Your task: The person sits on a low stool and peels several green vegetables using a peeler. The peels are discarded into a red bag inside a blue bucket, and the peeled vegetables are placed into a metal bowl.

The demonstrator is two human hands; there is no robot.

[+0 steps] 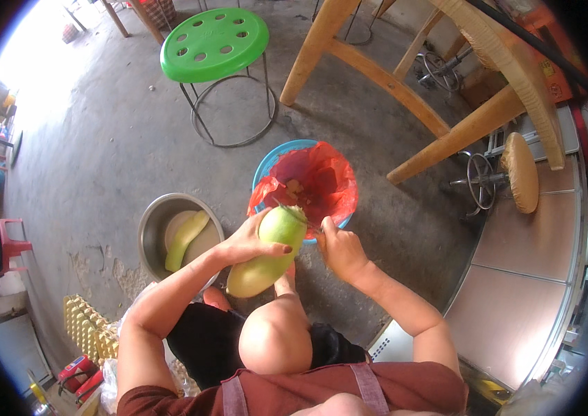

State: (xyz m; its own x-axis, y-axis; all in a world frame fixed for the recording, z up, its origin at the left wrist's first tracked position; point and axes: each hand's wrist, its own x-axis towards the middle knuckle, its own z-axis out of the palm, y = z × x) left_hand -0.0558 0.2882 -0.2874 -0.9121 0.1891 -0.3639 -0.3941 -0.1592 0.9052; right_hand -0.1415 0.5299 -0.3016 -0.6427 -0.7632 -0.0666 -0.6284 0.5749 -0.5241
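My left hand [252,240] holds a large, long pale-green gourd or melon [278,229] from its side, tilted over the near edge of a blue bin [271,157]. My right hand [339,244] is closed around the handle of a thin metal tool [307,223], perhaps a peeler or knife, whose far part lies against the upper end of the gourd. A red plastic bag [333,179] lines the bin, with some scraps in it. To the left, a metal pot [144,234] contains a long peeled-looking green piece [185,240].
A green round stool [214,44] stands ahead. Wooden table legs [418,151] rise at the upper right, near metal-framed cabinet panels [517,291]. Egg trays [88,327] and red fire extinguishers [76,372] are at the lower left, a red plastic stool [13,244] beyond.
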